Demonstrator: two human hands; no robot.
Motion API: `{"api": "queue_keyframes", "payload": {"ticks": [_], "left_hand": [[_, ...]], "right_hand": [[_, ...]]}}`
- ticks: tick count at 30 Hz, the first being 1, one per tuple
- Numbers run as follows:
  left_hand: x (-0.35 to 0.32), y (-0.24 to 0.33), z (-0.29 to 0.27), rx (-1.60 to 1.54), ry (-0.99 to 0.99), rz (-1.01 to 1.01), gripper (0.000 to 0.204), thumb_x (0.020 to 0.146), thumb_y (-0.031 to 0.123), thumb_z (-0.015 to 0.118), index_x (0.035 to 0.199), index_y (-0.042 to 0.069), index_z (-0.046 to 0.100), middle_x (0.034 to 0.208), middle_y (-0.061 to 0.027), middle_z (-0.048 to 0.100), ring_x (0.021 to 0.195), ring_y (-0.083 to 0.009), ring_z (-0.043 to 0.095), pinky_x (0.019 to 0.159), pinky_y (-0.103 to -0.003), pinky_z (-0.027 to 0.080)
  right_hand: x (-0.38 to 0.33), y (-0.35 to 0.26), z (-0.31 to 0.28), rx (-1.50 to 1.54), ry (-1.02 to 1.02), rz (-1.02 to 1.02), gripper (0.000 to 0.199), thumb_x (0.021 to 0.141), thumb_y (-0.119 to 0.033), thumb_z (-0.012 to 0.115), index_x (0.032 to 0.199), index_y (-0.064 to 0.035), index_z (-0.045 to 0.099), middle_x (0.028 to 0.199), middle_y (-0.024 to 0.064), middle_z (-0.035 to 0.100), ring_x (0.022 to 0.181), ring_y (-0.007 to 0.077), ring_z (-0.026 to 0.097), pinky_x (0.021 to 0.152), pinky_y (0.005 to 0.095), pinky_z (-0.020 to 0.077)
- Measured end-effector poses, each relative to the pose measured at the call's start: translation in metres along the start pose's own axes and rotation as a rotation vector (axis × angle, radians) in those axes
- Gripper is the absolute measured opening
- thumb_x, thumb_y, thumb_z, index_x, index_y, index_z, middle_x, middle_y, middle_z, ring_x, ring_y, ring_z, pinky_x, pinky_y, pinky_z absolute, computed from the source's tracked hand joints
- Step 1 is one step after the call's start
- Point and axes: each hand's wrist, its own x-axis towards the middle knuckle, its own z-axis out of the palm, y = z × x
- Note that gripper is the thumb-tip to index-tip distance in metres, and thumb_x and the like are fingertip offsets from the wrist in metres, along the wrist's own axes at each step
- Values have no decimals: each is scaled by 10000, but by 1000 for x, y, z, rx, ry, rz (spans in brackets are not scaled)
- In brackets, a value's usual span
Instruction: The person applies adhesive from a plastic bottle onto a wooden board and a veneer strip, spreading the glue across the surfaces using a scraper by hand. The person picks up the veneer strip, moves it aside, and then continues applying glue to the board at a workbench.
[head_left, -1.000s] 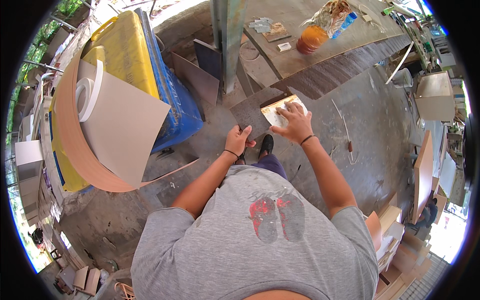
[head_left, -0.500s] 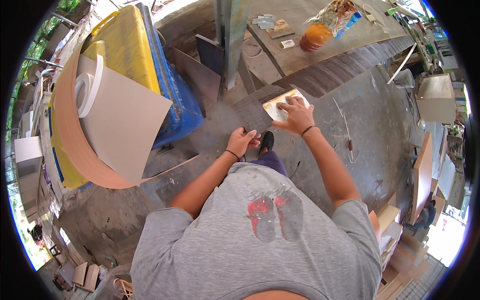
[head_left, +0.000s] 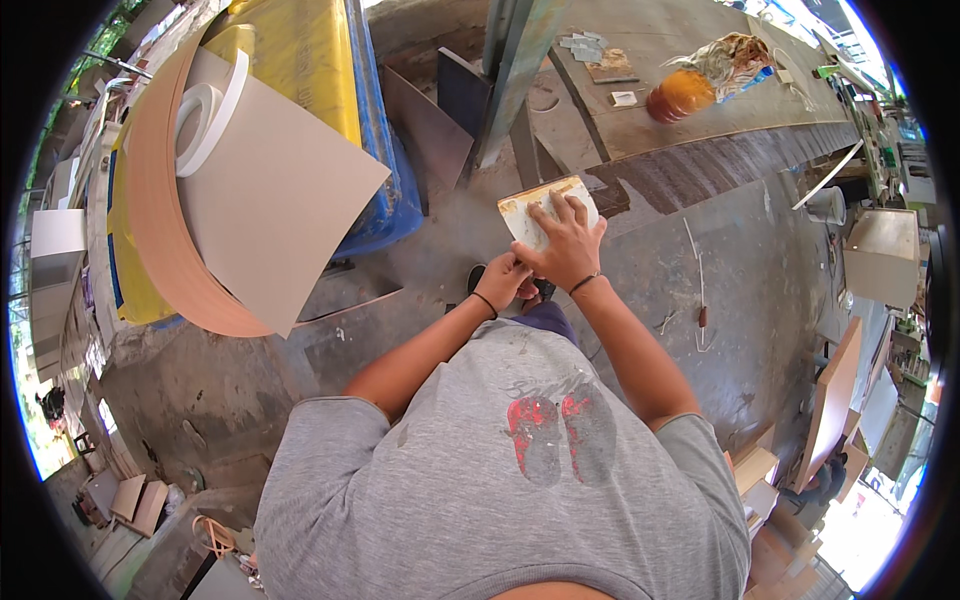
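Observation:
My right hand [head_left: 566,240] presses a flat white spreader [head_left: 532,212], stained yellow-brown along its far edge, with fingers spread over its top. A long brown strip [head_left: 720,162] with streaky wet-looking marks runs from the worktop at the far right down toward my hands. The spreader and my right hand cover its near part. Close against the right thumb, my left hand [head_left: 502,282] is closed in a pinch at the strip's near end; what lies between its fingertips is mostly hidden.
On the worktop [head_left: 640,50] stand an orange-brown container [head_left: 680,95], a crumpled bag [head_left: 735,62] and small grey pieces. A metal post [head_left: 520,75] rises ahead. A yellow-and-blue bin [head_left: 385,190] with a large beige sheet [head_left: 270,170] is at left. A thin rod [head_left: 701,300] lies on the floor.
My right hand has drawn the spreader left and nearer along the strip, up to my left hand. The view has shifted, so surroundings sit farther right in the picture.

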Motion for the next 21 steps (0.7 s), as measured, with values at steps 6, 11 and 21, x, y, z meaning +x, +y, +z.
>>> {"api": "queue_keyframes", "payload": {"ticks": [6,11,21], "left_hand": [[2,-1,2,-38,17,39,281,1014,278,525,1085,17,600,936,-56,683,662,-97,636,630,-251,561],[1,3,2,41,31,31,276,1011,281,522,1076,26,605,930,-48,685,642,-79,619,599,-231,540],[1,0,4,46,54,49,280,1000,280,542,1010,17,636,898,-43,690,620,-79,614,561,-228,518]], "right_hand": [[6,3,-8,-42,-125,19,652,692,-566,662,1235,-206,664,1438,101,479,1362,308,363,978,720,249],[13,0,-28,15,-206,46,651,679,-557,662,1228,-207,673,1426,100,496,1361,311,367,980,731,251],[13,-4,-1,-35,-164,41,653,695,-546,655,1262,-223,642,1434,90,476,1373,305,342,974,753,253]]}}
